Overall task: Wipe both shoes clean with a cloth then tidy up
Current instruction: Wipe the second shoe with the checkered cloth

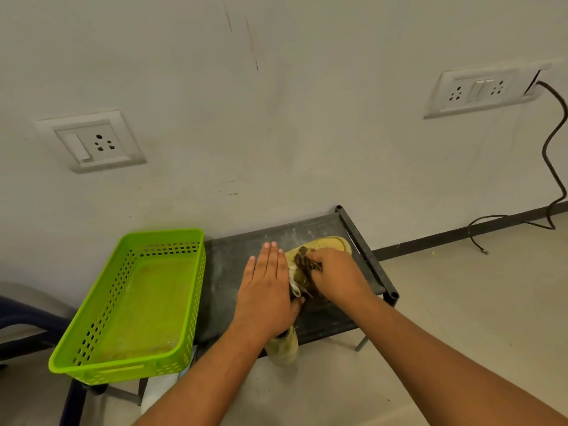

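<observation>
Head view. A yellow shoe (319, 247) lies on a black rack (230, 265) set against the wall (276, 118), its toe pointing to 1 o'clock.

The left hand (264, 290) lies palm down along the shoe's 9 o'clock side. Its four fingers (270, 256) are straight and pressed together, and the thumb stands apart toward the shoe.

The right hand (335, 275) covers the shoe's 4 o'clock side. Its fingers are curled and grip the dark laces (304, 262).

A white strip (294, 285) shows between the two hands; whether it is cloth or lining cannot be told.

A second shoe (284, 348) shows at 6 o'clock from the first, under the left wrist at the rack's front edge. What it rests on cannot be told.

A green basket (92, 321) stands at 9 o'clock, just beside the rack. One socket (92, 142) sits on the wall at 10 o'clock and a double socket (479, 90) at 2 o'clock. A black cable (553, 167) hangs from beside the double socket down to the floor (461, 302).
</observation>
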